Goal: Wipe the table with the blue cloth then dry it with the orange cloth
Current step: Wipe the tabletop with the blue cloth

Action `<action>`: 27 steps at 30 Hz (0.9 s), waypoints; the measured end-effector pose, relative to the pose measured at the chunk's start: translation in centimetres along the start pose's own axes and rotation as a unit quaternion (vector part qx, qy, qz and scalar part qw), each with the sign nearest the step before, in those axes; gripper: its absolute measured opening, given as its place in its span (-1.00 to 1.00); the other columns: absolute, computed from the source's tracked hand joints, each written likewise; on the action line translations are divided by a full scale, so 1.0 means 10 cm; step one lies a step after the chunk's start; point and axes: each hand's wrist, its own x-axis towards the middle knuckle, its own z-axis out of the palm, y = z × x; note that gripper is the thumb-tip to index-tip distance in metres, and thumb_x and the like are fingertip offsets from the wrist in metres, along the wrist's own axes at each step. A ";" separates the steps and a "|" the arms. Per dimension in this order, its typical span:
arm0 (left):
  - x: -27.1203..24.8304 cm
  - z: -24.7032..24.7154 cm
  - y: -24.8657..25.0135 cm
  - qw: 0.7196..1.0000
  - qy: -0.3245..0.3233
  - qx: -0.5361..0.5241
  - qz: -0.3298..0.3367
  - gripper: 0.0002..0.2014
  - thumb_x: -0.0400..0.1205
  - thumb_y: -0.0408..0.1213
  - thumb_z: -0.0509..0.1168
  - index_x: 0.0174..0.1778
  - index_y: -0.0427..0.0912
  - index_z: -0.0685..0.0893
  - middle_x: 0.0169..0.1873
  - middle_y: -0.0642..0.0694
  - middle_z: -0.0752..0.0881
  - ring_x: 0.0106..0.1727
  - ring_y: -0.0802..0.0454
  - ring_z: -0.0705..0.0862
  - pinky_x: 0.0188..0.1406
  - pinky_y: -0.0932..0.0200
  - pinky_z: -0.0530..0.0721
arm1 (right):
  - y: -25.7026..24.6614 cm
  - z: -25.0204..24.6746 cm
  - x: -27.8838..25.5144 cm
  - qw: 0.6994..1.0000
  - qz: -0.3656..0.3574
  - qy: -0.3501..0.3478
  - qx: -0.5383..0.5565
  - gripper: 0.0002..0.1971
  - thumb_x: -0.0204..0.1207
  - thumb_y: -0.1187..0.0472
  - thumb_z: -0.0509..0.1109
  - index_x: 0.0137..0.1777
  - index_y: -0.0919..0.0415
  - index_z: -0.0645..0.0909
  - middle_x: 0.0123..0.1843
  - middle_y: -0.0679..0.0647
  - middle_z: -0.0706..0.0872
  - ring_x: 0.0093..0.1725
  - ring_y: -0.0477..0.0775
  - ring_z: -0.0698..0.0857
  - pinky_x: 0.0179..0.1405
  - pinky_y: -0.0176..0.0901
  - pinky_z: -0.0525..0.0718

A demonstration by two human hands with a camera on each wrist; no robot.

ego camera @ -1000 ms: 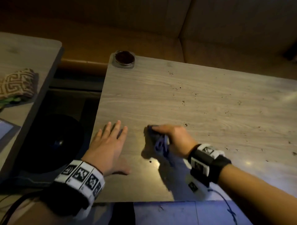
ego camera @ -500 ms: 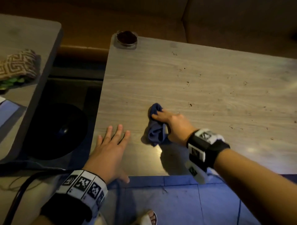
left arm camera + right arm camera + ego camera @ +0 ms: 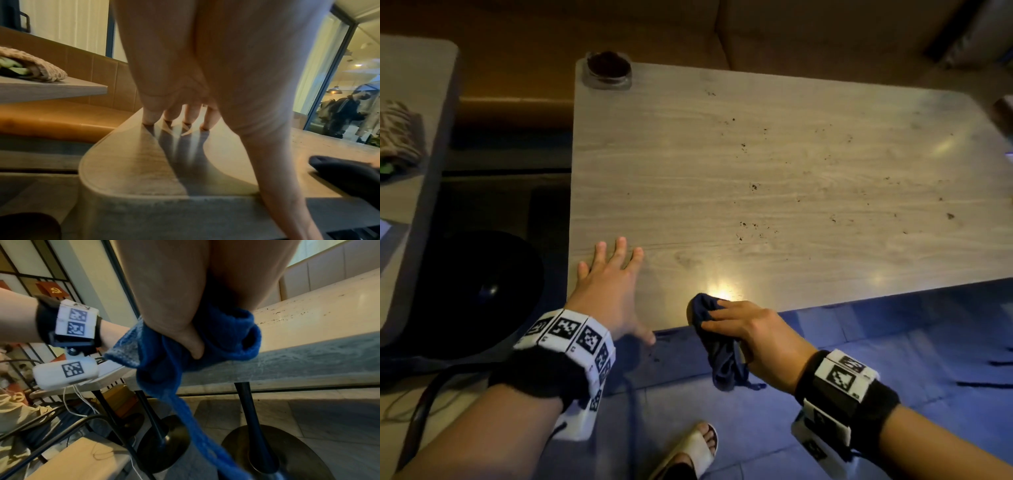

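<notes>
The right hand (image 3: 753, 334) grips the blue cloth (image 3: 717, 346) at the near edge of the table (image 3: 774, 164). The fingers lie over the top of the cloth, and in the right wrist view the thumb is pressed into its bunched folds. One end of the cloth rests on the table surface at the edge; the remainder hangs below the edge toward the floor.

The left hand (image 3: 609, 291) lies flat on the table near the near-left corner, well left of the cloth. Its fingers are spread and straight, the fingertips (image 3: 149, 119) touch the surface, and the thumb extends over the near edge. It holds nothing.

Dark specks are scattered over the middle and right of the table. A small round dish (image 3: 607, 70) with dark contents stands at the far-left corner. A patterned cloth (image 3: 399, 132) lies on a neighbouring table (image 3: 431, 85) to the left.
</notes>
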 end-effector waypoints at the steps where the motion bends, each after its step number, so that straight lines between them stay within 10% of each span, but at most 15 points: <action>1: 0.01 0.00 -0.01 1.000 0.001 0.002 0.000 0.55 0.09 0.29 0.68 0.75 -0.01 -0.30 0.72 -0.10 -0.40 0.72 -0.28 -0.36 0.70 -0.37 -0.13 | -0.04 -0.04 -0.04 1.000 -0.001 -0.008 0.003 -0.40 0.32 0.50 0.47 0.36 0.05 0.63 0.35 0.02 0.67 0.42 0.10 0.55 0.34 0.00 0.58; 5: 0.01 0.00 -0.02 1.000 -0.003 0.005 0.000 0.55 0.11 0.28 0.68 0.75 -0.02 -0.30 0.72 -0.10 -0.40 0.72 -0.28 -0.36 0.70 -0.37 -0.13 | -0.15 -0.45 0.09 0.991 0.042 -0.060 0.110 -0.36 0.33 0.43 0.31 0.40 -0.07 0.58 0.37 -0.08 0.65 0.38 -0.11 0.56 0.33 -0.23 0.54; 9: -0.02 -0.09 -0.03 0.999 -0.023 0.026 0.014 0.50 0.16 0.22 0.69 0.76 -0.05 -0.26 0.73 -0.13 -0.35 0.73 -0.30 -0.31 0.70 -0.38 -0.04 | -0.02 -0.93 0.86 0.979 0.105 0.135 0.114 -0.41 0.41 0.50 0.28 0.39 0.00 0.59 0.28 0.00 0.71 0.24 0.02 0.67 0.01 -0.48 0.53; 13: 0.02 -0.28 -0.13 0.996 -0.055 0.052 0.043 0.40 0.25 0.10 0.71 0.77 -0.02 -0.20 0.76 -0.10 -0.26 0.76 -0.26 -0.21 0.67 -0.26 0.16 | 0.20 -1.23 2.00 0.965 0.166 0.198 0.048 -0.47 0.49 0.48 0.25 0.40 0.00 0.59 0.21 0.15 0.75 0.07 0.17 0.73 -0.06 -0.17 0.60; 20: 0.03 -0.18 -0.17 0.998 -0.056 -0.013 0.040 0.39 0.31 -0.02 0.70 0.75 0.03 -0.29 0.71 0.06 -0.40 0.72 -0.08 -0.40 0.73 -0.25 0.00 | 0.19 -1.01 3.34 0.988 0.149 0.025 -0.040 -0.51 0.57 0.36 0.20 0.42 -0.11 0.53 0.28 0.12 0.67 0.15 0.26 0.68 0.04 -0.08 0.63; 27: -0.04 -0.23 -0.16 0.997 -0.041 -0.045 0.046 0.35 0.30 -0.04 0.71 0.77 0.06 -0.19 0.74 0.06 -0.32 0.74 -0.06 -0.36 0.74 -0.21 -0.02 | 0.01 -0.65 2.30 0.996 0.001 -0.059 -0.063 -0.39 0.44 0.44 0.32 0.48 0.00 0.50 0.46 0.12 0.57 0.44 0.14 0.53 0.39 -0.22 0.37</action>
